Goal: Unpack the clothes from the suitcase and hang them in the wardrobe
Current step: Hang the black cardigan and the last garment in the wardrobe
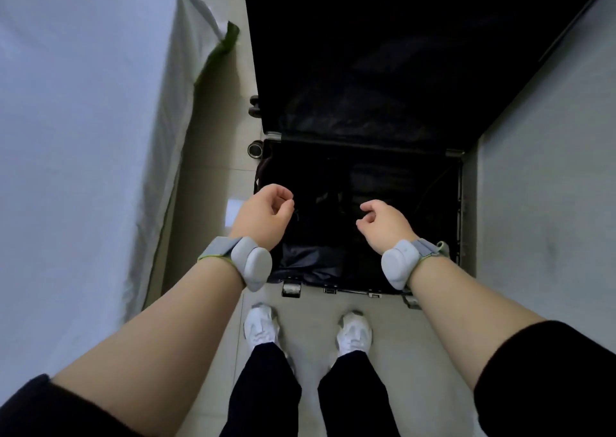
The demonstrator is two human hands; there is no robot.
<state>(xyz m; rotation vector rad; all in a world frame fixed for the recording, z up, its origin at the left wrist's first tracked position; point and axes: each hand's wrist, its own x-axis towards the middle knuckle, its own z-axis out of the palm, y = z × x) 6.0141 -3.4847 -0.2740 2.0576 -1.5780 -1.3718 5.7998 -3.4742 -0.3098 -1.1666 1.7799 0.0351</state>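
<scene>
The suitcase (400,70) lay open on the tiled floor (213,176) just in front of the person's white shoes (261,328), and dark clothes (310,260) lay crumpled in its near half, hard to make out against the black lining. Both hands hung above that near half, apart from each other, the left hand (263,213) and the right hand (383,223) each relaxed with fingers loosely curled, holding nothing. A grey band (250,263) sat on each wrist, and a bed (83,136) with a white sheet stood left of the suitcase.
</scene>
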